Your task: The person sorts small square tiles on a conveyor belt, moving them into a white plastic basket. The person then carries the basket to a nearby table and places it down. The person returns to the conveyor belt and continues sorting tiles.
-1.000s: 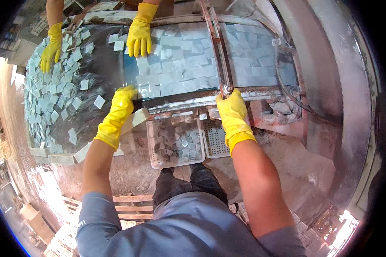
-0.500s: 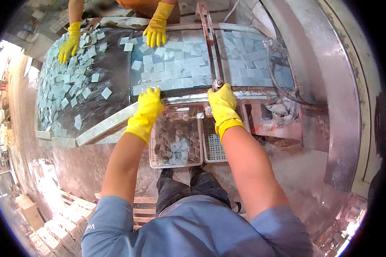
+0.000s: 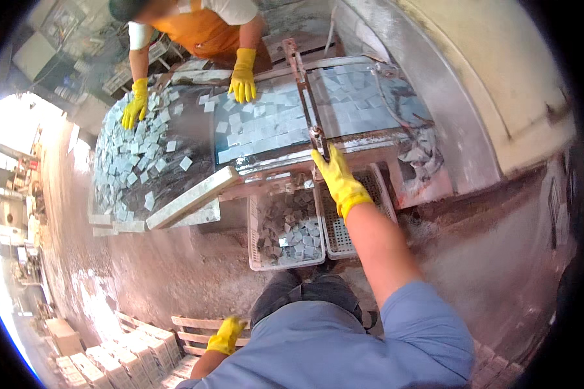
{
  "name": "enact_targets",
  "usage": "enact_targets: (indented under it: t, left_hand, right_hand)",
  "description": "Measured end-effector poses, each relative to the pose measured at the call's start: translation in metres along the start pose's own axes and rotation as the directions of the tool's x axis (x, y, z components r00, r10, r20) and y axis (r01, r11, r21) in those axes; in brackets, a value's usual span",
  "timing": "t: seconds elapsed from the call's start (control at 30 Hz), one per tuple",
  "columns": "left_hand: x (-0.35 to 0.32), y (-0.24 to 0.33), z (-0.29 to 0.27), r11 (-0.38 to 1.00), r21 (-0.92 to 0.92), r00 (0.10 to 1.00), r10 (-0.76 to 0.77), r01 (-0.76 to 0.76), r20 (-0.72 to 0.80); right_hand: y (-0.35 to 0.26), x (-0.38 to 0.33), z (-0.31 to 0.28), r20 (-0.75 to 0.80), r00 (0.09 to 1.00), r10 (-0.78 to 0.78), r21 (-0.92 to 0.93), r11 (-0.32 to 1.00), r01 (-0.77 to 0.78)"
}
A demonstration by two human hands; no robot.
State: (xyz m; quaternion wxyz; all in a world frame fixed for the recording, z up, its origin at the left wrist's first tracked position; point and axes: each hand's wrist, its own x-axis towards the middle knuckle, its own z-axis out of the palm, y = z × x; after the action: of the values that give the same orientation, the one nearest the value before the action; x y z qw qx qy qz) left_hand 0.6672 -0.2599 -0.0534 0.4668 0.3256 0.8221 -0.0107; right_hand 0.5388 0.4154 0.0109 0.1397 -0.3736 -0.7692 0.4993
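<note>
My right hand (image 3: pixel 339 183), in a yellow rubber glove, grips the near end of a narrow slotted metal bar (image 3: pixel 307 97). That bar crosses a wet bed of pale blue-green square tiles (image 3: pixel 272 123). My left hand (image 3: pixel 227 335), gloved alike, hangs low by my left side above a wooden pallet; motion smears its fingers, so whether it holds anything is unclear. Loose tiles (image 3: pixel 133 159) lie heaped on the dark left part of the table. Across from me, a co-worker's yellow-gloved hands (image 3: pixel 243 81) rest over the tiles.
Below the table edge stand a white plastic basket (image 3: pixel 255 249) of tile pieces and another perforated basket (image 3: pixel 341 236). A pale stone strip (image 3: pixel 194 198) slants along the table's front left. White boxes (image 3: pixel 113 363) and slatted wood (image 3: pixel 188 322) are at lower left.
My left hand has left the table edge and dropped down to my left side. My right hand stays at the bar's end. The view has shifted, showing more of the co-worker.
</note>
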Motion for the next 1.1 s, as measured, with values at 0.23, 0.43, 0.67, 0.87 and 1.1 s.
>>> enact_targets:
  t: [0.23,0.43,0.67,0.87,1.1]
  left_hand:
    - [-0.019,-0.044,0.0,0.969,-0.134,0.973,-0.193,0.21,0.131]
    - [0.073,-0.03,-0.069,0.934,-0.338,0.936,-0.218,0.118,-0.275]
    - [0.154,0.076,-0.124,0.995,-0.084,0.974,0.041,-0.061,-0.221]
    - [0.196,0.176,-0.097,0.855,0.194,0.845,0.51,-0.48,-0.16]
    - [0.14,0.359,-0.082,0.899,0.103,0.878,0.438,-0.426,-0.193]
  right_hand:
    - [0.269,-0.327,-0.075,0.178,0.884,0.432,-0.424,0.844,-0.327]
    - [0.288,-0.672,-0.184,0.137,0.396,0.908,-0.783,0.344,-0.519]
    - [0.345,-0.749,-0.139,-0.13,0.17,0.977,0.175,0.192,-0.966]
    - [0.394,-0.694,-0.086,-0.488,0.547,0.68,0.182,0.692,-0.698]
    - [0.491,-0.759,-0.171,-0.35,0.474,0.808,0.063,0.525,-0.849]
